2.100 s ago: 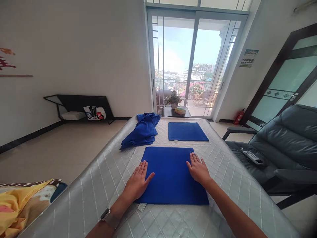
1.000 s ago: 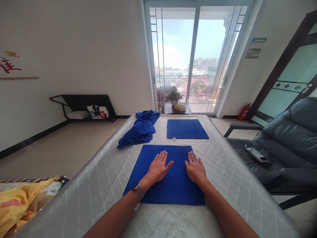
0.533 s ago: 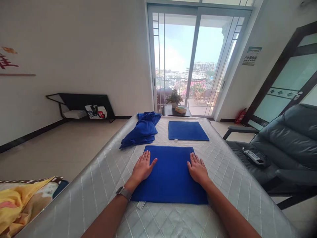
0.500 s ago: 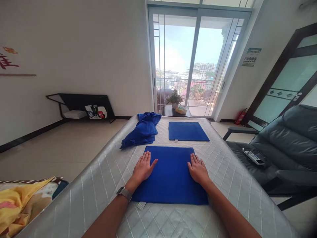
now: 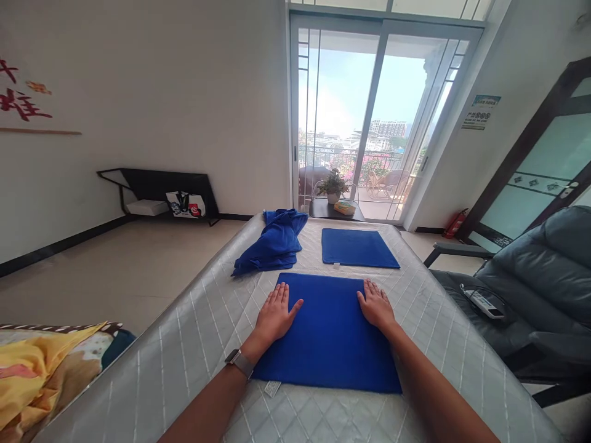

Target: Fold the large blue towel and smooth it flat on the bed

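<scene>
One left hand, one right hand, one watch, lower center; two flat blue cloths, center and lower center; one blue heap, left of center, cannot tell how many pieces; one plant, just above center; one bag, left; one armchair and one extinguisher, right.

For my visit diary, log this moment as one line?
left hand: on near blue cloth, left edge; right hand: same cloth, right edge; far blue cloth: flat; blue pile: crumpled
</scene>
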The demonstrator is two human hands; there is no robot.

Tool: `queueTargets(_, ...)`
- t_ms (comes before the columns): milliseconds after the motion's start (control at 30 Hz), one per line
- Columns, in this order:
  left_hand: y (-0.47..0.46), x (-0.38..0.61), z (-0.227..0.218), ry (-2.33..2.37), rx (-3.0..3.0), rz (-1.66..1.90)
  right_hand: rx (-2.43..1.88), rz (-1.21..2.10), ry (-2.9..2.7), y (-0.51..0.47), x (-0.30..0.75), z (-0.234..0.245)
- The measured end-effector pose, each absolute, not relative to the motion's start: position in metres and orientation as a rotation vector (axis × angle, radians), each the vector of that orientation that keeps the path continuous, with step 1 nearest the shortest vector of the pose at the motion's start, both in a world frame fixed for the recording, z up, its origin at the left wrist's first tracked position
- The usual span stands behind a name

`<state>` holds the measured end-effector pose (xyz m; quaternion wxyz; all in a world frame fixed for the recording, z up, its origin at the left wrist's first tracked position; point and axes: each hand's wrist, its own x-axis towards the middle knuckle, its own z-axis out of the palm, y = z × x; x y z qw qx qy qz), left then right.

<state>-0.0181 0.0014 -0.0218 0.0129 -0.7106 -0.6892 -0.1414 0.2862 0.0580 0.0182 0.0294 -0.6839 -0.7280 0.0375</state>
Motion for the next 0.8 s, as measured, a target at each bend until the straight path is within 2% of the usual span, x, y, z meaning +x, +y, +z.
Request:
queueTargets(333,0.001,-0.018,-0.006,-2.091,-2.189,-0.403,-2.059,0.129,-2.193,0.058,0.289,0.010)
queueTargets(600,0.022,0.123,0.015,-1.511,-2.718,-0.519,-2.032,0.046,-2.236,0.055,0.291,0.010)
queueTargets(800,0.053,0.177,0.007,-1.591,-2.713,-0.604,-1.993,-0.021,-2.336,0.054,0.297,0.005)
